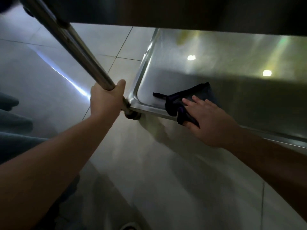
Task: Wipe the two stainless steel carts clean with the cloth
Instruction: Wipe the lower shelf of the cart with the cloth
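Note:
I look down at the bottom shelf [216, 67] of a stainless steel cart, seen from under a dark upper shelf [182, 12]. A dark cloth [187, 97] lies on the shelf near its front left corner and drapes over the raised front rim. My right hand [209, 120] presses flat on the cloth, fingers straight and spread. My left hand [106, 100] grips the cart's round steel upright post [78, 47] just above the shelf corner. Only one cart is in view.
A caster wheel [132, 115] sits under the shelf corner. Pale tiled floor [116, 163] surrounds the cart. My blue-trousered legs [15, 123] are at the left edge. Ceiling lights reflect off the shelf at the right.

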Demonstrator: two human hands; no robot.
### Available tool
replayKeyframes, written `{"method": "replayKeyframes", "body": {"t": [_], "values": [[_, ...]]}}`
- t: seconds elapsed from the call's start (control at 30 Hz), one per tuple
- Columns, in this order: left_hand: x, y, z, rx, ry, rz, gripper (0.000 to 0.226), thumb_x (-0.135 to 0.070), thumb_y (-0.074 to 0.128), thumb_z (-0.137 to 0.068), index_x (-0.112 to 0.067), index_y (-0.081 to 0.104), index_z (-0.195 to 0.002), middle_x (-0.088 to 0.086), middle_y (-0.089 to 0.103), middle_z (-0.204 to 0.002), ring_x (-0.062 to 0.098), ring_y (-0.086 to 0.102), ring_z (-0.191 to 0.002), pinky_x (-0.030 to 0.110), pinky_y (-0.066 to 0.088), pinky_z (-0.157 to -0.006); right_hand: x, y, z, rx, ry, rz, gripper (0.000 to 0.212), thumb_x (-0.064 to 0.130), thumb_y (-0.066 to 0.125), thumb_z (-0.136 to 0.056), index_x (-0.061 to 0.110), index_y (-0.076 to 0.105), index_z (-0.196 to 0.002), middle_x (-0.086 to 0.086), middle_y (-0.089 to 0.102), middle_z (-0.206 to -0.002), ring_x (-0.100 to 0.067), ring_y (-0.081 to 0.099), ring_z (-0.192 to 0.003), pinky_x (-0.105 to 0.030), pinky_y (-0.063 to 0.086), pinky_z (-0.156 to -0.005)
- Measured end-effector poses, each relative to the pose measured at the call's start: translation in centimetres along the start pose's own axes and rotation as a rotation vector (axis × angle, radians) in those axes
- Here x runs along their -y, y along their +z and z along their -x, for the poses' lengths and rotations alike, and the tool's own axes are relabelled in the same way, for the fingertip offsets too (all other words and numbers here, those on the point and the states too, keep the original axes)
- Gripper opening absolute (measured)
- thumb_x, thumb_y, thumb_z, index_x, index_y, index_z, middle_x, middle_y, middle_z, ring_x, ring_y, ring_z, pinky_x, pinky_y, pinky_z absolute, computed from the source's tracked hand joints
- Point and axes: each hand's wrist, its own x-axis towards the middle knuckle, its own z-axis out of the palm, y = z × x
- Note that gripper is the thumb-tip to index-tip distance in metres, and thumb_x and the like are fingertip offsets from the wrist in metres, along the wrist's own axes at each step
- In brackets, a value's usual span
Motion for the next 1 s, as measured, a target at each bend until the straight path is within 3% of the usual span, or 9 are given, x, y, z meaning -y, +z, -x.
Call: {"method": "replayKeyframes", "body": {"t": [0.07,0.17,0.27,0.33,0.47,0.63,0.73,0.87,1.0], "values": [[0.2,-0.3,-0.2,0.009,0.017,-0.055,0.046,-0.064,0.071,-0.086,-0.025,0.061,-0.11,-0.011,0.065,-0.089,-0.01,0.065,-0.066,0.009,0.042,-0.041,-1.5,-0.3,1.5,0.015,-0.003,0.02,0.06,0.055,0.041,-0.102,0.031,0.036,-0.157,0.012,0.027,-0.167,-0.017,0.019,-0.156,-0.038,0.015,-0.125],[-0.1,-0.3,-0.4,-0.005,0.009,-0.11,0.064,-0.072,0.071,-0.082,-0.026,0.058,-0.124,-0.014,0.063,-0.097,0.002,0.063,-0.078,0.018,0.044,-0.056,-3.9,-0.9,4.1,0.036,0.014,0.049,0.059,0.056,0.04,-0.102,0.032,0.036,-0.156,0.013,0.025,-0.168,-0.016,0.016,-0.157,-0.04,0.018,-0.125],[-0.3,-0.5,-0.5,-0.037,-0.145,-0.229,0.079,-0.069,0.08,-0.072,-0.017,0.059,-0.127,-0.005,0.063,-0.101,0.013,0.064,-0.086,0.026,0.043,-0.057,-5.9,-1.4,6.9,0.027,0.054,0.053,0.06,0.058,0.036,-0.103,0.034,0.034,-0.158,0.016,0.019,-0.169,-0.011,0.009,-0.158,-0.037,0.012,-0.128],[0.4,-0.7,0.2,0.123,-0.316,-0.364,0.076,-0.055,0.089,-0.072,-0.011,0.058,-0.126,0.007,0.062,-0.109,0.027,0.065,-0.096,0.033,0.049,-0.062,-7.0,-1.8,8.6,0.019,0.074,0.035,0.065,0.061,0.029,-0.101,0.033,0.033,-0.159,0.018,0.016,-0.169,-0.008,0.006,-0.157,-0.034,0.006,-0.127],[1.6,0.9,4.5,0.587,-0.417,-0.631,0.047,-0.041,0.091,-0.079,-0.018,0.058,-0.103,0.006,0.065,-0.106,0.024,0.07,-0.091,0.03,0.054,-0.059,-9.2,-2.5,11.5,0.001,0.107,0.03,0.066,0.061,0.028,-0.1,0.031,0.034,-0.159,0.017,0.018,-0.169,-0.009,0.008,-0.157,-0.035,0.009,-0.127],[-2.3,6.1,9.6,0.87,-0.121,-0.756,0.029,-0.047,0.078,-0.091,-0.02,0.071,-0.099,0.003,0.075,-0.09,0.015,0.074,-0.072,0.027,0.055,-0.057,-11.5,-2.8,14.9,-0.029,0.158,0.058,0.064,0.06,0.029,-0.101,0.031,0.036,-0.158,0.015,0.022,-0.168,-0.011,0.012,-0.157,-0.038,0.013,-0.128],[-6.0,9.1,12.9,0.958,0.137,-0.794,0.021,-0.044,0.07,-0.093,-0.024,0.074,-0.087,-0.003,0.076,-0.072,0.019,0.075,-0.071,0.036,0.06,-0.066,-13.1,-3.1,17.0,-0.044,0.185,0.062,0.065,0.061,0.028,-0.101,0.031,0.038,-0.156,0.014,0.025,-0.167,-0.012,0.015,-0.157,-0.039,0.015,-0.128],[-9.2,11.7,17.1,0.914,0.583,-0.867,0.001,-0.034,0.066,-0.091,-0.035,0.066,-0.092,-0.01,0.067,-0.079,0.006,0.063,-0.069,0.019,0.046,-0.057,-15.2,-3.3,19.7,-0.06,0.225,0.075,0.064,0.061,0.028,-0.101,0.032,0.038,-0.156,0.015,0.026,-0.167,-0.011,0.017,-0.157,-0.04,0.017,-0.127],[-9.8,14.3,20.3,0.907,0.9,-0.785,0.025,-0.026,0.069,-0.089,-0.029,0.065,-0.114,-0.008,0.063,-0.094,0.02,0.061,-0.089,0.038,0.053,-0.082,-17.0,-3.3,22.1,-0.093,0.261,0.079,0.06,0.06,0.029,-0.101,0.033,0.043,-0.153,0.015,0.032,-0.165,-0.012,0.022,-0.155,-0.039,0.019,-0.127]]}}
